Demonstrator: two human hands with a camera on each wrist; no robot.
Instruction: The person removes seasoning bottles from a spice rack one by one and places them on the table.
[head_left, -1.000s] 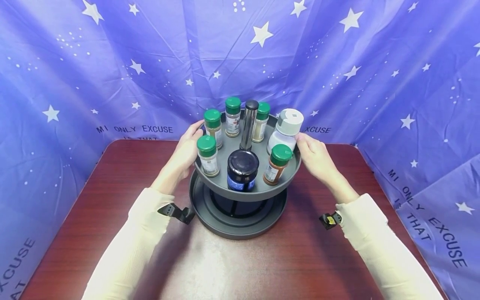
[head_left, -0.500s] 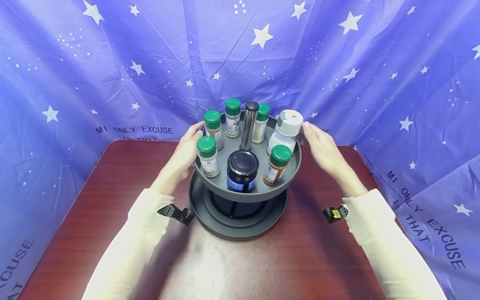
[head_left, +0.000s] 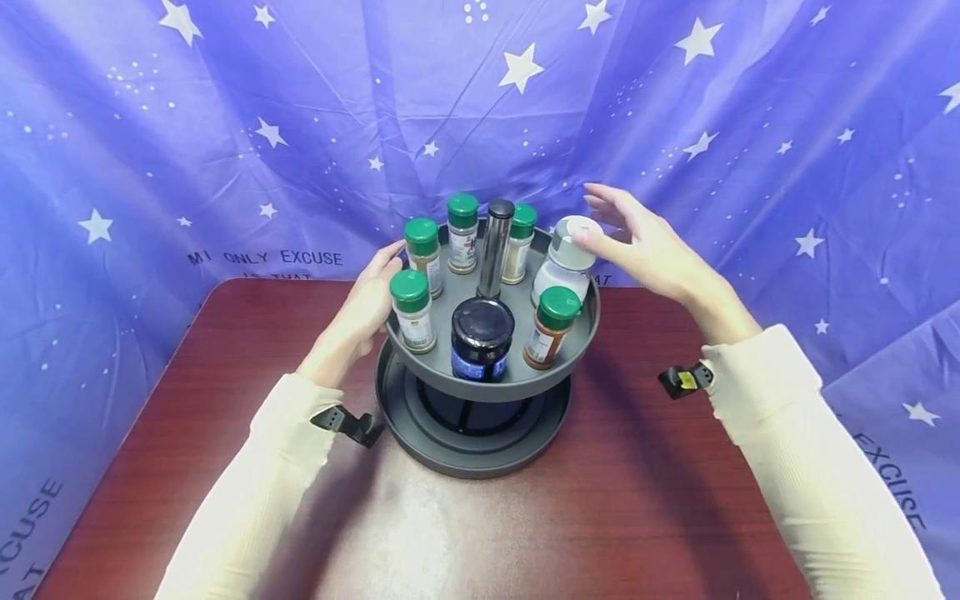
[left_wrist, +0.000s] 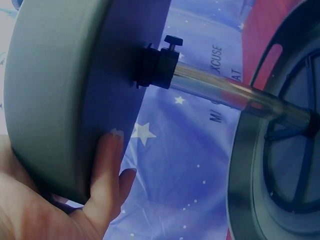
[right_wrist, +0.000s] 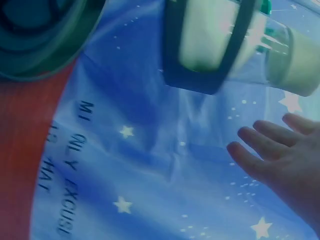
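A grey two-tier turntable rack stands on the table. My left hand grips the left rim of its upper tray; in the left wrist view the fingers bend in under the tray's underside. My right hand is spread at the upper right, its thumb overlapping the cap of a clear bottle with a white lid in the head view. The right wrist view shows that hand's fingers apart from the bottle. An orange-filled spice jar with a green lid stands in front of that bottle.
The upper tray also bears a dark-lidded blue jar and several green-lidded spice jars around a chrome post. A reddish-brown table lies below. A purple star-patterned curtain hangs close behind and at both sides.
My right hand has let go of the tray's right rim and risen beside the white-lidded bottle, its fingers spreading. The left hand keeps its grip. The rack and jars stay put.
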